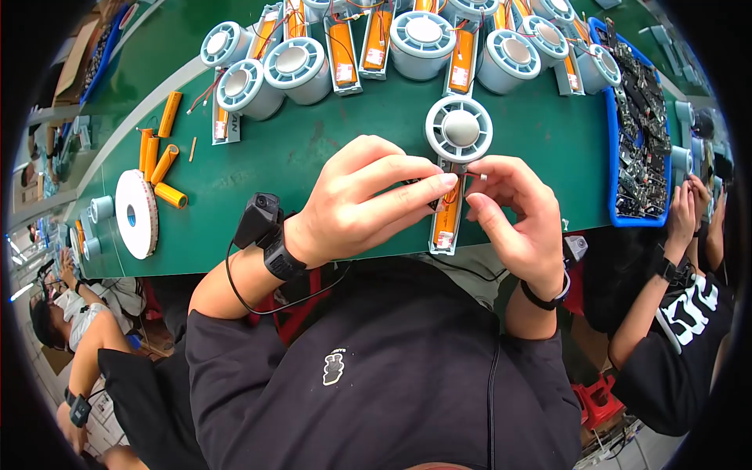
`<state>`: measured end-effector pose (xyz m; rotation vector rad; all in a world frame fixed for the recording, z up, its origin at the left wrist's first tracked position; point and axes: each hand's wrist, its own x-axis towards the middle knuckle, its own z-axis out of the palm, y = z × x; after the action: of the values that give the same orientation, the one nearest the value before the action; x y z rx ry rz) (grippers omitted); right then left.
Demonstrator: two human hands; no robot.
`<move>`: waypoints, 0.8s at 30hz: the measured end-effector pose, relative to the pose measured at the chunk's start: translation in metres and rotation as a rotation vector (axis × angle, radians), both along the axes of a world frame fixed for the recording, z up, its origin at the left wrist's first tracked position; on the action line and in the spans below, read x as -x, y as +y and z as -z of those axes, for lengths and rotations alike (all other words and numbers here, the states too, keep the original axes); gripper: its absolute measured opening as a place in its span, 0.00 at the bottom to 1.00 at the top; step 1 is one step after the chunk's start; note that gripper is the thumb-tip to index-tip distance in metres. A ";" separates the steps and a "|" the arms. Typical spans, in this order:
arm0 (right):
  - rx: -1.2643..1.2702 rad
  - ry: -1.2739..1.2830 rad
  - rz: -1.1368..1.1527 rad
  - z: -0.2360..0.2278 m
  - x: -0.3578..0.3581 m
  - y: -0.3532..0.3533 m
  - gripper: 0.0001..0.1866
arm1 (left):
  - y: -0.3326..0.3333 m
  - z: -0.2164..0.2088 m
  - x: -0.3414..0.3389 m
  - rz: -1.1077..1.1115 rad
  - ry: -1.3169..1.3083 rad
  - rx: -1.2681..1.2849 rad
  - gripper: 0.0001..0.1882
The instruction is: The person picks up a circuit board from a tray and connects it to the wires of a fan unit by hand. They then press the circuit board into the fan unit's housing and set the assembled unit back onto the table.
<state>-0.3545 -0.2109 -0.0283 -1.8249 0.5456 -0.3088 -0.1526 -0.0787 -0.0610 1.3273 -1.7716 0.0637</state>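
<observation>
In front of me a light-blue round device head (459, 130) with a grey centre is joined to a narrow housing (442, 244) pointing toward me. Inside the housing lies an orange battery (446, 220). My left hand (372, 200) is over the housing's left side, its fingers closed together near a small dark piece, mostly hidden by them. My right hand (521, 215) curves in from the right, thumb and index finger apart. Between these fingertips shows a small white plug (483, 177) on a thin wire.
Several similar devices (423, 35) stand along the back of the green table (337, 125). At left are loose orange cylindrical batteries (166, 163) and a white reel (135, 214). A blue bin (611, 176) of circuit boards is at right. Co-workers sit on both sides, one person's hand (685, 207) beside the bin.
</observation>
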 end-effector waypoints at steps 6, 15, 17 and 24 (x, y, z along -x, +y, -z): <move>-0.073 -0.017 0.000 -0.004 -0.008 0.009 0.14 | 0.001 -0.001 -0.001 -0.005 -0.014 0.012 0.26; 0.434 -0.200 -0.102 0.004 -0.012 -0.008 0.13 | 0.002 -0.004 0.000 -0.016 0.010 -0.001 0.26; 0.430 -0.188 -0.088 0.002 -0.014 -0.005 0.13 | 0.004 -0.007 -0.001 -0.020 0.000 -0.049 0.26; 0.456 -0.163 -0.154 -0.007 -0.015 -0.009 0.13 | 0.003 -0.004 -0.002 0.032 0.027 -0.031 0.26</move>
<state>-0.3394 -0.2203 -0.0212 -2.2410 0.2273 -0.5019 -0.1505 -0.0757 -0.0570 1.3162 -1.7771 0.0005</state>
